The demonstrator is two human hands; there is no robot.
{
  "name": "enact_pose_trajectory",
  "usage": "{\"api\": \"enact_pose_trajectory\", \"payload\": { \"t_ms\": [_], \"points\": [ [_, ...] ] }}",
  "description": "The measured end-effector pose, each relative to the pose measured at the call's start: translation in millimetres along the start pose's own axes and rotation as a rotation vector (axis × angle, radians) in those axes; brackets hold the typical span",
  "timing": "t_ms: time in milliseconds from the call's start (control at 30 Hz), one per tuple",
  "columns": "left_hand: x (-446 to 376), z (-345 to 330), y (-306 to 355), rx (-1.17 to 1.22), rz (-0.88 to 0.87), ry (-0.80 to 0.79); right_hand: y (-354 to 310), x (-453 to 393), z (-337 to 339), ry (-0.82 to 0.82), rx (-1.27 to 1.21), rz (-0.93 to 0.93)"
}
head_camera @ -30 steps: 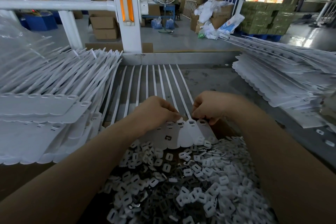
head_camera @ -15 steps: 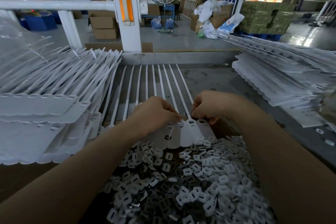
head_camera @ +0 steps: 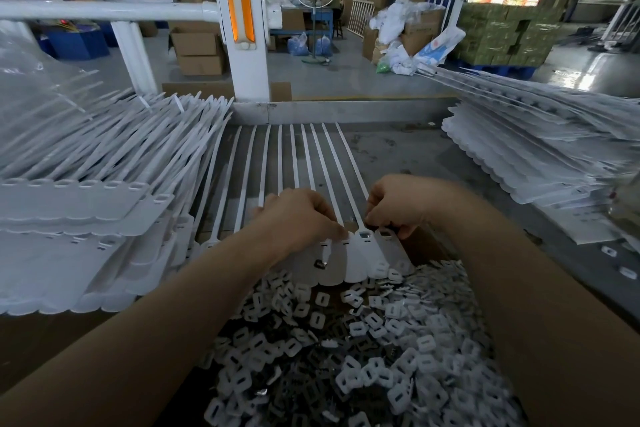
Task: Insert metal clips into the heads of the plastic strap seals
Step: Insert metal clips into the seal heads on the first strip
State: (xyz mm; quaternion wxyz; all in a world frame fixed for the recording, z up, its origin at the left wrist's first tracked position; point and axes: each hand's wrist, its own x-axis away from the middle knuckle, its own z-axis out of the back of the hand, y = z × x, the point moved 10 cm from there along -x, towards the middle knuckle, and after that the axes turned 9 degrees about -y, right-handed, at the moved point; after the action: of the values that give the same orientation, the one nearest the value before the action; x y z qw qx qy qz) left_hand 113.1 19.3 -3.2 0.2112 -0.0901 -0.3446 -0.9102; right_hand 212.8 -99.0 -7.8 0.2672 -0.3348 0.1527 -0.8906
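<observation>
A joined row of white plastic strap seals (head_camera: 360, 253) lies on the grey table, its thin tails running away from me. My left hand (head_camera: 298, 218) is curled over the row's heads, fingertips down at one slot. My right hand (head_camera: 398, 205) pinches something small at the head near the row's right end; what it pinches is hidden. One head there shows a dark metal clip (head_camera: 364, 235) in its slot. A loose clip (head_camera: 320, 264) lies on the flat tags. Below is a heap of white caps and metal clips (head_camera: 363, 350).
A tall stack of strap seal sheets (head_camera: 86, 205) fills the left side. Another stack (head_camera: 540, 149) fans out on the right. A white railing post (head_camera: 242, 28) stands behind the table's back edge (head_camera: 346, 111). Two loose caps (head_camera: 609, 251) lie at right.
Both hands stay at the row's heads; my left hand's fingertips have shifted slightly right along the slots. The row itself has not moved.
</observation>
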Motion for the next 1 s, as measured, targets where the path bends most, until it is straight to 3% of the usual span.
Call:
{"api": "enact_pose_trajectory", "payload": {
  "t_ms": [200, 400, 567, 733, 867, 1000],
  "points": [
    [-2.2, -1.6, -0.9, 0.036, 0.017, -0.027, 0.1, -0.1, 0.1, 0.003, 0.003, -0.002],
    [0.1, 7.1, 1.0, 0.278, -0.083, -0.028, 0.7, -0.7, 0.6, 0.0, 0.003, 0.0],
    [12.5, 16.9, 36.2, 0.131, -0.369, 0.062, 1.6, -1.6, 0.1, -0.003, 0.007, -0.001],
    [37.5, -10.9, 76.2, -0.018, -0.651, -0.081, -2.2, -0.9, -0.4, -0.012, 0.008, 0.023],
    [48.7, -25.5, 83.8, -0.11, -0.75, -0.14, -2.4, -1.0, -1.6, -0.026, 0.002, 0.036],
    [47.5, -27.6, 78.8, -0.146, -0.726, -0.171, -1.2, -2.5, 0.4, -0.017, 0.004, 0.03]
  ]
}}
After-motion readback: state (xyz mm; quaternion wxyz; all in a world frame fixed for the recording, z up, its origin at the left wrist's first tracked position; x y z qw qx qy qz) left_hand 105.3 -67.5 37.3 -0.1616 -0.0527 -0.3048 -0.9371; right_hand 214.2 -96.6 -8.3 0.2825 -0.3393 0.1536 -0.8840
